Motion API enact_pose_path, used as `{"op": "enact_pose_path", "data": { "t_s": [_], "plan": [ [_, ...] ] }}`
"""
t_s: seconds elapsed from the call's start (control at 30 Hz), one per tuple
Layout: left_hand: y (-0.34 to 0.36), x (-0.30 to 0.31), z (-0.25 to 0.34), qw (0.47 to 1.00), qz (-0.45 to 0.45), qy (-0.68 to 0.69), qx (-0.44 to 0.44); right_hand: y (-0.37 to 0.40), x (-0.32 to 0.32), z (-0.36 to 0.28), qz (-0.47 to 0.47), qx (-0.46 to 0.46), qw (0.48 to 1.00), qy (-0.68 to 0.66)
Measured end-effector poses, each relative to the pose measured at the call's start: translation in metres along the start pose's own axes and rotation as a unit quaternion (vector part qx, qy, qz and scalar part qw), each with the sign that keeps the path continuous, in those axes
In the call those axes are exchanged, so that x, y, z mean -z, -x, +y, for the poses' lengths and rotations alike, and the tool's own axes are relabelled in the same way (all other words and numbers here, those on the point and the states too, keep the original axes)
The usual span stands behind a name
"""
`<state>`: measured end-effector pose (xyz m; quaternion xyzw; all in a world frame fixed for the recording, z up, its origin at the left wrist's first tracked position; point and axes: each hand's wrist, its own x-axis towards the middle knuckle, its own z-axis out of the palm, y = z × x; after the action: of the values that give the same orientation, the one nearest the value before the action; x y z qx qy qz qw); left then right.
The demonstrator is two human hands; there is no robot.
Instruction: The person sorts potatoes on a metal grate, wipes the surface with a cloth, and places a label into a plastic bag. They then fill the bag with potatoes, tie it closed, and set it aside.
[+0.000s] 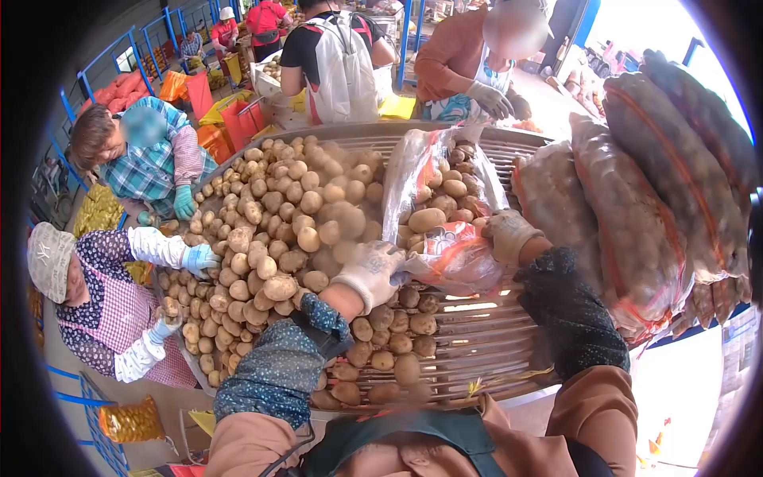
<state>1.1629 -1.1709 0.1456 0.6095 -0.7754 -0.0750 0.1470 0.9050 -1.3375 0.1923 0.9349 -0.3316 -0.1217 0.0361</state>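
Both of my hands wear white work gloves and dark patterned sleeves. My left hand (369, 270) grips the lower left edge of a red and clear mesh sack (445, 250). My right hand (509, 234) holds the same sack at its right edge. The sack lies open on the roller table (477, 334), and potatoes (433, 215) spill out of its mouth. A big heap of loose potatoes (278, 230) covers the left side of the table.
Full netted potato sacks (636, 215) are stacked at the right. Two people with gloved hands (199, 256) stand at the table's left side, and two more stand at the far end. Red and orange bags (230, 119) lie behind them.
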Motion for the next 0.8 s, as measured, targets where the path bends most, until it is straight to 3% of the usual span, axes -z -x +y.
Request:
{"op": "enact_pose_path", "data": {
  "t_s": [0.1, 0.17, 0.3, 0.37, 0.4, 0.43, 0.47, 0.53, 0.57, 0.6, 0.63, 0.77, 0.8],
  "plan": [
    [-0.014, -0.002, 0.0, 0.997, 0.035, 0.01, -0.062, 0.014, -0.02, 0.013, -0.056, -0.03, 0.998, 0.029],
    [-0.026, 0.002, -0.001, 0.996, 0.021, 0.019, -0.081, 0.014, -0.04, 0.02, -0.068, -0.102, 0.992, 0.006],
    [-0.033, -0.001, -0.012, 0.997, 0.025, 0.026, -0.065, 0.001, -0.031, 0.025, -0.111, -0.142, 0.983, -0.029],
    [-0.032, -0.009, -0.019, 0.995, 0.048, 0.056, -0.064, -0.006, -0.03, 0.051, -0.07, -0.078, 0.981, -0.161],
    [-0.031, -0.01, -0.017, 0.996, 0.044, 0.048, -0.056, -0.014, -0.031, 0.064, -0.073, -0.074, 0.982, -0.16],
    [-0.032, -0.01, -0.015, 0.997, 0.045, 0.049, -0.05, -0.026, -0.033, 0.078, -0.005, -0.104, 0.938, -0.329],
    [-0.032, -0.01, -0.013, 0.997, 0.038, 0.054, -0.043, -0.038, -0.035, 0.09, 0.064, -0.133, 0.861, -0.487],
    [-0.035, -0.015, -0.01, 0.996, 0.05, 0.054, -0.046, -0.067, -0.015, 0.08, 0.12, -0.184, 0.871, -0.44],
    [-0.037, -0.017, -0.009, 0.997, 0.045, 0.052, -0.042, -0.088, -0.023, 0.087, 0.173, -0.131, 0.903, -0.37],
    [-0.039, -0.017, -0.007, 0.996, 0.059, 0.051, -0.046, -0.112, -0.027, 0.091, 0.18, -0.052, 0.965, -0.181],
    [-0.04, -0.017, -0.006, 0.995, 0.074, 0.049, -0.049, -0.118, 0.005, 0.068, 0.148, -0.122, 0.958, -0.215],
    [-0.035, -0.016, 0.004, 0.995, 0.083, 0.056, -0.016, -0.202, -0.042, 0.098, 0.21, -0.058, 0.958, -0.186],
    [-0.034, -0.013, 0.008, 0.994, 0.089, 0.066, -0.017, -0.21, -0.032, 0.094, 0.165, -0.067, 0.969, -0.173]
  ]
}}
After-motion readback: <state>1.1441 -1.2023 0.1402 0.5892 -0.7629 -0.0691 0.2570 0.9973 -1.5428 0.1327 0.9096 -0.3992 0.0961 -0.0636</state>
